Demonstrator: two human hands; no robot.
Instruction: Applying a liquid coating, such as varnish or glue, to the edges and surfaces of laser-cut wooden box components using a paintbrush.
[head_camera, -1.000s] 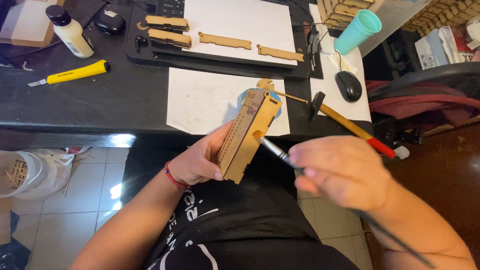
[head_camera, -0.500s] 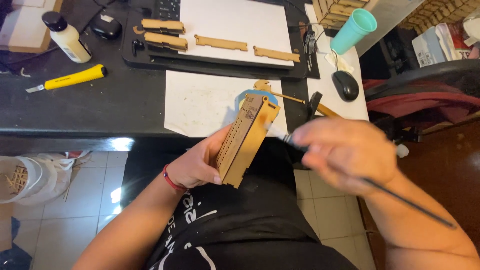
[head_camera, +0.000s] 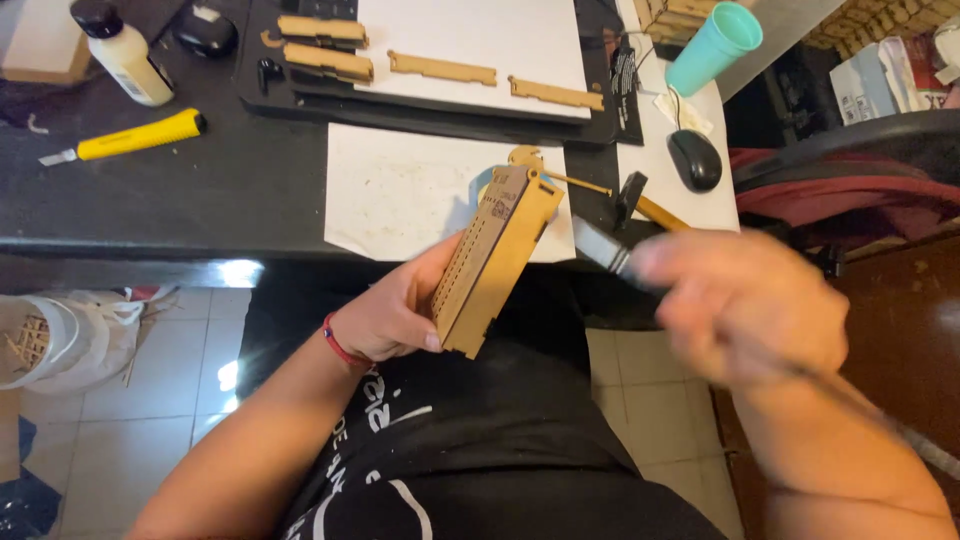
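My left hand grips a flat wooden laser-cut box piece with toothed edges, held tilted on edge above my lap. My right hand, blurred by motion, holds a flat paintbrush whose bristle tip sits just right of the wooden piece, not clearly touching it. The brush's dark handle runs out behind the hand toward the lower right.
On the black desk lie a white paper sheet, a small hammer, a yellow utility knife, a glue bottle, several wooden strips on a black mat, a teal cup and a black mouse.
My right hand has swung the brush away from the wooden piece's edge to its right and turned blurry. The left hand keeps the piece almost still.
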